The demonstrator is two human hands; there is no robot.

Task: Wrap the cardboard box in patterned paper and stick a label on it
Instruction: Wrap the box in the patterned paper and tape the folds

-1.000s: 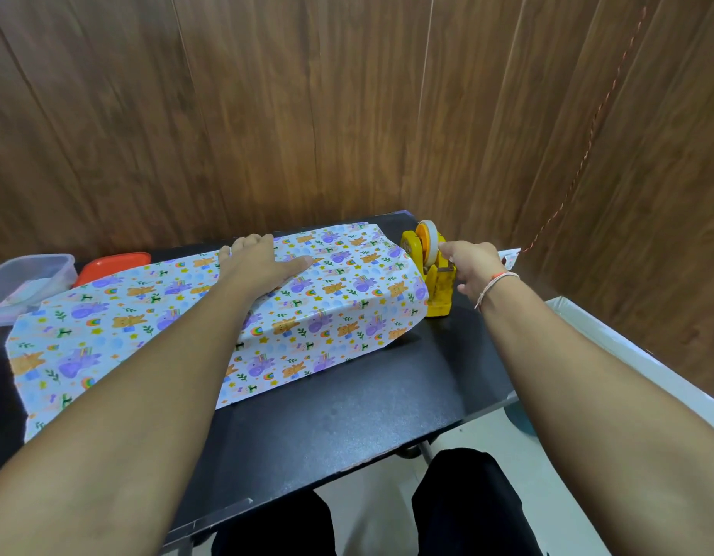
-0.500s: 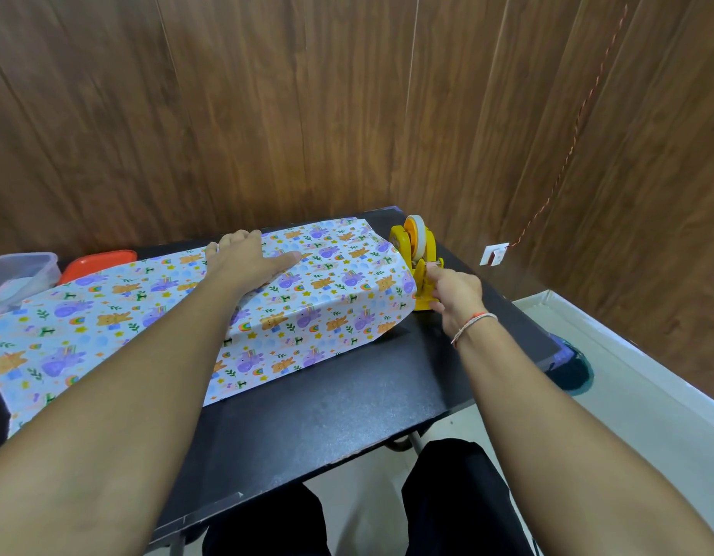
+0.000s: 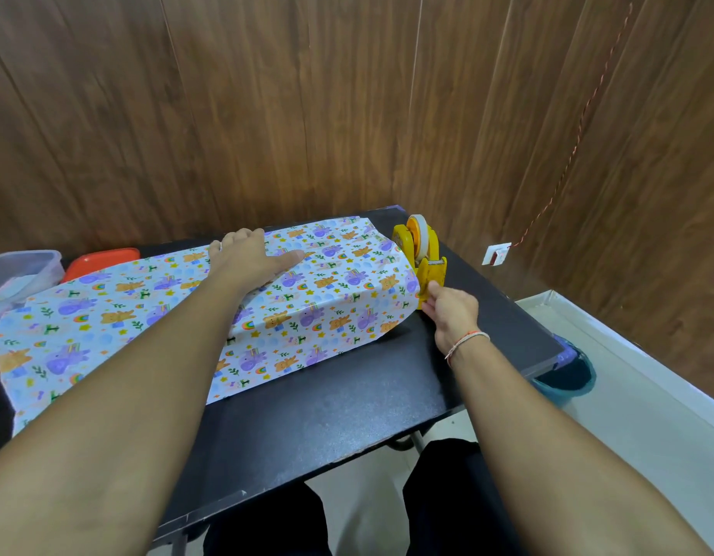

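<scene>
The box itself is hidden: the paper [image 3: 291, 298] lies folded over it on the black counter [image 3: 327, 411], and the raised shape under the sheet shows where it sits, toward the counter's right half. The left hand [image 3: 251, 258] rests flat on top of this shape, fingers straight, and presses the paper so the fold does not open. The right hand [image 3: 451, 311] is at the front of the yellow dispenser [image 3: 421, 254], which stands just beside the right end of the wrapped shape. Its fingers are curled near the cutter and seem to pinch the end of the tape, but the strip is too thin to see clearly.

The step in hand is probably taking tape to fix the seam (the label comes later). The next move calls for a steady pull and a tear, while the left hand holds the fold.
</scene>
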